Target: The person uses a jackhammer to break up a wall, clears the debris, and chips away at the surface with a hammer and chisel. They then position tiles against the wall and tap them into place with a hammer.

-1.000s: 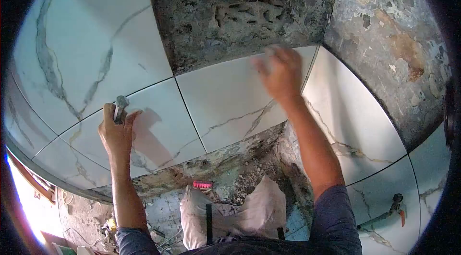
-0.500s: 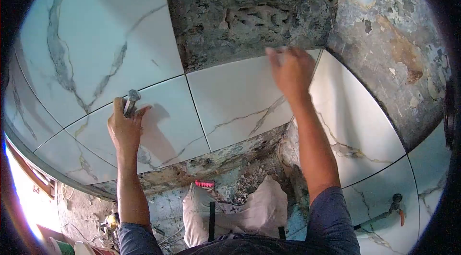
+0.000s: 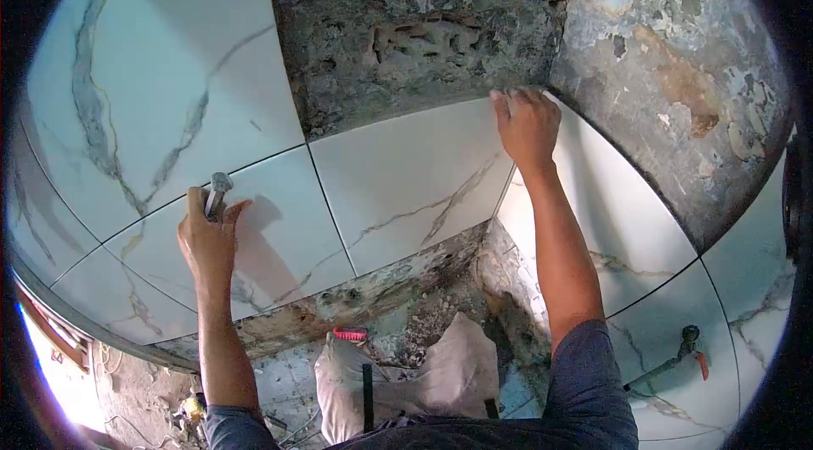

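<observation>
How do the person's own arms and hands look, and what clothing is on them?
Both sleeves look plain and dark blue-grey, and they leave the forearms uncovered. The left hand and the right hand are bare, with nothing seen worn on them.

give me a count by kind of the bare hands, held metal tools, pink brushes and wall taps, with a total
Bare hands: 2 (left hand, right hand)
Metal tool in the left hand: 1
Pink brush: 1
Wall tap with orange handle: 1
Total: 5
</observation>
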### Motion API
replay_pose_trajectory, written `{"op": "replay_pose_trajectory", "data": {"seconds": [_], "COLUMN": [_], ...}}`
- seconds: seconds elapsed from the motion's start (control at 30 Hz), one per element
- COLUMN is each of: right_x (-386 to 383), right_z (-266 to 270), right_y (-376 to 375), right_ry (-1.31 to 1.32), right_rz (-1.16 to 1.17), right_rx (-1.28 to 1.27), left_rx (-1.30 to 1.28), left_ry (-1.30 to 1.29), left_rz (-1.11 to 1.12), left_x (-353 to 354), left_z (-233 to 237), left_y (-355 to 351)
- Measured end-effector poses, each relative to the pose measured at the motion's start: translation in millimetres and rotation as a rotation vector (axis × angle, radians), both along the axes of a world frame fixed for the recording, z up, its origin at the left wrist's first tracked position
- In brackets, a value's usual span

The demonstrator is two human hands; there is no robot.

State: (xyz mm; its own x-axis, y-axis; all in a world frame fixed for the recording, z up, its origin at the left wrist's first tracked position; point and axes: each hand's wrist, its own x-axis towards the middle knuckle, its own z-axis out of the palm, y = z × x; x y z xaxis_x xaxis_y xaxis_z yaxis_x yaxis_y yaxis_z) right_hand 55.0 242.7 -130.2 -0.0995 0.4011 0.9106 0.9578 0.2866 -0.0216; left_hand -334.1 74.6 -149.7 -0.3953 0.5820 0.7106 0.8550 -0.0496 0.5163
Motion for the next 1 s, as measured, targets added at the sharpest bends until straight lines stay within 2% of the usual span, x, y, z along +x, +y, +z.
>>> {"op": "replay_pose_trajectory", "data": {"seconds": [0.03,0.1,0.17,0.23,0.33,0.37,0.43,0.47,0.5,0.57,0.63,0.7,0.77,0.8,0.83,0.87,0.9,0.97,1.0], "right_x": [5.7,-22.8,-59.6,-80.6,-66.1,-50.4,-11.0,5.0,14.0,14.1,3.9,-6.0,-6.3,-3.5,1.0,10.4,22.6,46.2,61.6], "right_z": [-0.9,-2.9,-5.4,-9.8,-2.9,3.3,-11.3,-17.7,-19.2,-40.1,-78.6,-133.6,-202.8,-229.1,-256.0,-291.8,-317.9,-376.6,-425.0], "right_y": [3.2,-9.2,-29.8,-37.5,-36.6,-36.4,-10.7,-4.1,-16.3,-49.2,-91.2,-125.4,-155.9,-176.6,-195.6,-209.7,-232.2,-272.8,-297.1], "right_ry": [0.020,-0.080,-0.152,-0.146,-0.109,-0.097,-0.035,0.051,0.170,0.218,0.399,0.499,0.605,0.574,0.544,0.640,0.646,0.672,0.676], "right_rz": [-0.012,-0.049,0.104,0.486,0.541,0.282,-0.045,-0.078,0.024,0.058,0.191,0.246,0.239,0.176,0.113,0.154,0.108,-0.005,-0.108], "right_rx": [0.022,-0.112,-0.054,0.041,-0.063,-0.243,-0.067,0.074,0.066,0.173,0.044,-0.083,-0.302,-0.350,-0.392,-0.428,-0.548,-0.733,-0.922], "left_rx": [-0.007,-0.014,-0.003,-0.047,-0.096,-0.062,-0.024,-0.047,-0.068,-0.031,0.008,-0.067,-0.097,-0.120,-0.115,-0.105,-0.177,-0.478,-0.427], "left_ry": [0.019,0.044,0.051,0.002,-0.051,-0.005,0.042,0.012,-0.020,0.033,0.086,-0.041,0.036,0.102,0.140,0.180,0.256,0.301,0.433], "left_rz": [0.037,0.062,0.064,0.067,0.075,0.074,0.075,0.077,0.080,0.091,0.109,0.062,0.085,0.100,0.052,0.004,-0.040,-0.286,-0.501], "left_x": [-2.0,-4.9,-4.0,3.4,3.8,1.1,-0.1,0.9,2.3,-2.3,0.4,8.2,5.6,4.8,11.1,24.6,48.7,86.4,94.2], "left_z": [-1.7,-2.6,-2.1,4.4,5.4,2.1,1.1,2.2,3.2,-1.9,-0.5,6.2,1.1,-2.5,-9.3,-18.0,-23.1,-38.0,-53.1], "left_y": [1.7,3.2,2.4,0.7,-0.7,0.4,0.4,0.0,-0.2,3.4,2.8,-2.7,-4.8,-4.6,-9.7,-18.1,-29.1,-46.8,-45.5]}}
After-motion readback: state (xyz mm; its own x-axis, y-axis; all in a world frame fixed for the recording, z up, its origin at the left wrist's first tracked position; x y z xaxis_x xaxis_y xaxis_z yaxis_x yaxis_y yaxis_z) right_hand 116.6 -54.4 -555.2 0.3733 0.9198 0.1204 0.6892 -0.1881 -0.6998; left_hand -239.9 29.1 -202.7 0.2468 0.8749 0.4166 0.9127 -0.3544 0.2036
